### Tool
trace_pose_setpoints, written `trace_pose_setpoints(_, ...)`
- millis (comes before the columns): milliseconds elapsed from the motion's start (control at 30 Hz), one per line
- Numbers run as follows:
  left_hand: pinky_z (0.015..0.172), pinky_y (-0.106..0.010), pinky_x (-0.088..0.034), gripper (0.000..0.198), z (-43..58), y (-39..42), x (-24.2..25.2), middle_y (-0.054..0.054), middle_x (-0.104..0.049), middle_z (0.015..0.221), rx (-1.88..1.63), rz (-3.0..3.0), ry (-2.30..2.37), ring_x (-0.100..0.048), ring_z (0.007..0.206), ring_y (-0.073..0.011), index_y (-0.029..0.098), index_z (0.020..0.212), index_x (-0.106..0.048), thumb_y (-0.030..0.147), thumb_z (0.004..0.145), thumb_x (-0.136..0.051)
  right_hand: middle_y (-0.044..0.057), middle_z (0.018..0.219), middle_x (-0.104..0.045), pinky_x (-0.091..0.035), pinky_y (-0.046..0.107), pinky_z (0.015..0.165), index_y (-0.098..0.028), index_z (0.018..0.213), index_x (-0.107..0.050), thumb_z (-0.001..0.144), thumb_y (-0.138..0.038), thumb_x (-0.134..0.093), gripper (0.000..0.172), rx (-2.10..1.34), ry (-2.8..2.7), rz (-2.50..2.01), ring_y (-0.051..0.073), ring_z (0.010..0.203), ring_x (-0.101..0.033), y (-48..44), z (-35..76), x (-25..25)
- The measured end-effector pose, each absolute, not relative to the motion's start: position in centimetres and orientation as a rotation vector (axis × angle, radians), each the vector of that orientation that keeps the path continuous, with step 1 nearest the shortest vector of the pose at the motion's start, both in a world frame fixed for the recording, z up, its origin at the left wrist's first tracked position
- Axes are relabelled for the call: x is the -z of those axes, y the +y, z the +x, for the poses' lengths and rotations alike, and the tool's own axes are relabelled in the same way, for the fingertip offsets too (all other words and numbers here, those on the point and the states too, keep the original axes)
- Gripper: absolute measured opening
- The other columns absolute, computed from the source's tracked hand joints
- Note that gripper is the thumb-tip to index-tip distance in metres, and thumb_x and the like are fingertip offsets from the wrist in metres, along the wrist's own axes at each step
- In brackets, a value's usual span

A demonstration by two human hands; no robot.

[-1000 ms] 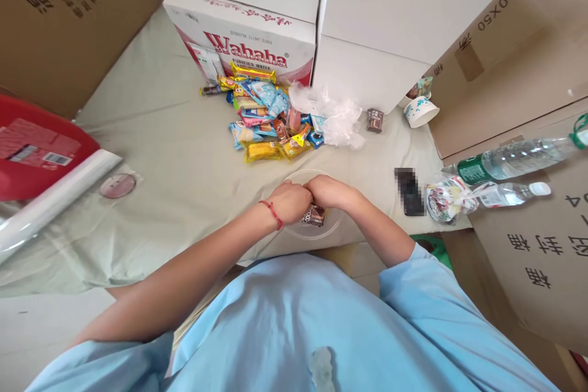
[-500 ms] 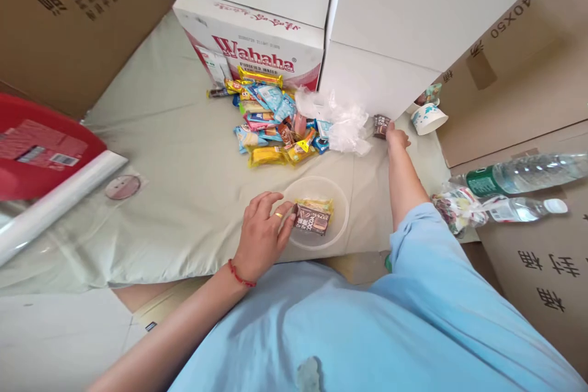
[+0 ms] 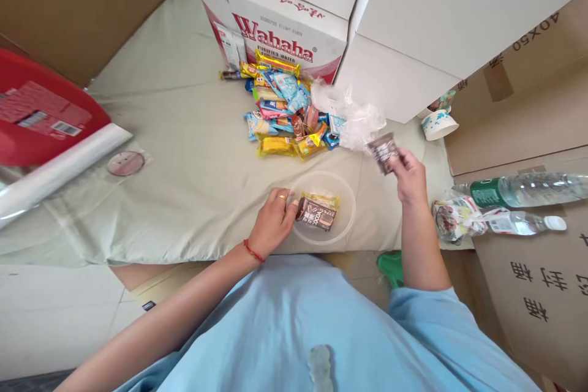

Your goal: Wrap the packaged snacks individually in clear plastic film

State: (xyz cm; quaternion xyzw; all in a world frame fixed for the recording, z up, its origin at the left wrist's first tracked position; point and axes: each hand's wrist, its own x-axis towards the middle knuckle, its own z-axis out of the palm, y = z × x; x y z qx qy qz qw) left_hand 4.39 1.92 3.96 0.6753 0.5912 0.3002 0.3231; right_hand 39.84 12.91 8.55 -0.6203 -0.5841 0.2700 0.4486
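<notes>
In the head view, the right hand (image 3: 410, 176) is clamped on a small brown rectangular plastic packet (image 3: 382, 152), thumb and fingers pinching its right end, beyond and to the right of a round translucent plastic bowl (image 3: 345, 217). The left hand (image 3: 275, 217) is at the bowl's left rim, its thumb beside a brown packet with white "COCOA" lettering (image 3: 316, 214); whether its fingers grip the rim, I cannot tell. That packet lies in the bowl, partly over a yellow wrapper (image 3: 331, 199). Farther off, a pile of colourful wrapped snacks (image 3: 275, 144) sits before a white-and-red cardboard box (image 3: 275, 33), with a crumpled clear plastic bag (image 3: 362, 127) at its right. A white paper cup with blue patterning (image 3: 440, 125) stands far right. Everything named rests on a pale green cloth (image 3: 193, 196), except the held packet.
</notes>
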Motion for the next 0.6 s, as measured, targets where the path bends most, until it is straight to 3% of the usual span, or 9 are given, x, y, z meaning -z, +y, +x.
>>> trace_pose_setpoints(100,0.1,-0.046,-0.056,0.031,4.9,2.0,-3.5,-0.014,-0.064,0.12,-0.826,1.776,1.544,-0.065,0.112,-0.0268,0.018,0.115,-0.06,0.039,0.104,-0.04,0.007,0.123,-0.075,-0.057,0.037,0.094,-0.024,0.133,-0.069,0.096,-0.047,-0.067,0.044,-1.042,-1.758,-1.397,0.024,0.107,-0.071,7.9,35.1,-10.2)
trace_pose_setpoints(167,0.101,-0.046,-0.055,0.032,5.2,2.1,-3.7,-0.014,-0.064,0.12,-0.839,1.793,1.533,-0.064,0.113,-0.0272,0.018,0.116,-0.06,0.039,0.105,-0.04,0.009,0.124,-0.075,-0.056,0.039,0.098,-0.022,0.135,-0.069,0.101,-0.038,-0.059,0.038,-1.058,-2.087,-1.395,0.024,0.108,-0.07,6.3,31.3,-10.8)
trace_pose_setpoints(267,0.1,-0.046,-0.056,0.035,5.1,1.8,-4.1,-0.015,-0.061,0.123,-0.882,1.82,1.538,-0.065,0.109,-0.0263,0.016,0.122,-0.059,0.041,0.105,-0.042,0.013,0.127,-0.073,-0.055,0.042,0.099,-0.019,0.138,-0.066,0.105,-0.024,-0.048,0.038,-0.67,-2.471,-1.665,0.027,0.115,-0.065,5.8,26.5,-10.9)
trace_pose_setpoints(367,0.091,-0.043,-0.06,0.036,3.8,1.0,-4.3,-0.015,-0.058,0.13,-0.951,1.835,1.571,-0.066,0.102,-0.0235,0.016,0.129,-0.057,0.041,0.105,-0.046,0.012,0.127,-0.072,-0.056,0.041,0.095,-0.024,0.124,-0.073,0.106,-0.023,-0.046,0.032,-0.306,-2.608,-1.766,0.03,0.129,-0.054,5.9,24.6,-11.0)
trace_pose_setpoints(433,0.088,-0.042,-0.06,0.036,2.2,0.1,-4.1,-0.016,-0.056,0.132,-0.999,1.875,1.625,-0.065,0.108,-0.0251,0.016,0.131,-0.057,0.039,0.104,-0.049,0.01,0.123,-0.072,-0.055,0.04,0.095,-0.025,0.111,-0.077,0.106,-0.031,-0.051,0.027,-0.225,-2.553,-1.727,0.03,0.13,-0.051,6.7,25.8,-11.1)
trace_pose_setpoints(533,0.095,-0.049,-0.058,0.033,-1.0,-1.5,-3.2,-0.017,-0.06,0.129,-0.988,1.994,1.742,-0.064,0.112,-0.0298,0.017,0.128,-0.059,0.036,0.102,-0.053,0.01,0.127,-0.068,-0.053,0.041,0.101,-0.025,0.114,-0.078,0.104,-0.044,-0.054,0.032,-0.131,-2.117,-1.802,0.027,0.12,-0.058,10.2,31.9,-10.5)
trace_pose_setpoints(600,0.099,-0.054,-0.055,0.032,-2.9,-2.4,-2.1,-0.018,-0.061,0.127,-0.923,2.044,1.825,-0.062,0.117,-0.0341,0.016,0.125,-0.061,0.036,0.101,-0.053,0.015,0.135,-0.062,-0.051,0.043,0.106,-0.019,0.109,-0.078,0.103,-0.041,-0.052,0.034,-0.01,-1.744,-1.919,0.027,0.123,-0.059,14.1,37.9,-9.4)
